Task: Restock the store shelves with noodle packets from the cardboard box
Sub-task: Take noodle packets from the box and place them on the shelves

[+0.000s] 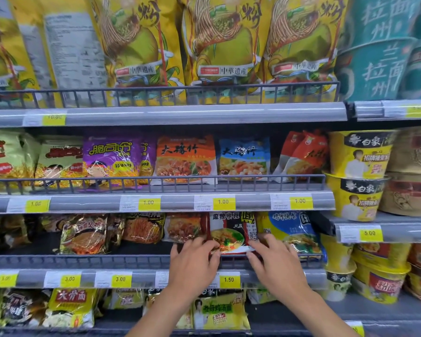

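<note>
A red, white and black noodle packet [230, 231] stands upright on the third shelf [83, 261] behind its wire rail. My left hand [192, 261] grips the packet's lower left edge and my right hand [275, 263] grips its lower right edge. To its left stands an orange packet [184, 227], to its right a blue and yellow packet [293, 229]. The cardboard box is out of view.
Tall yellow noodle bags [219, 45] fill the top shelf. Small snack-noodle packets [185, 159] line the second shelf. Bowl noodles [360, 154] are stacked at the right. More packets [219, 312] sit on the bottom shelf under my arms. Yellow price tags [224, 203] mark the shelf edges.
</note>
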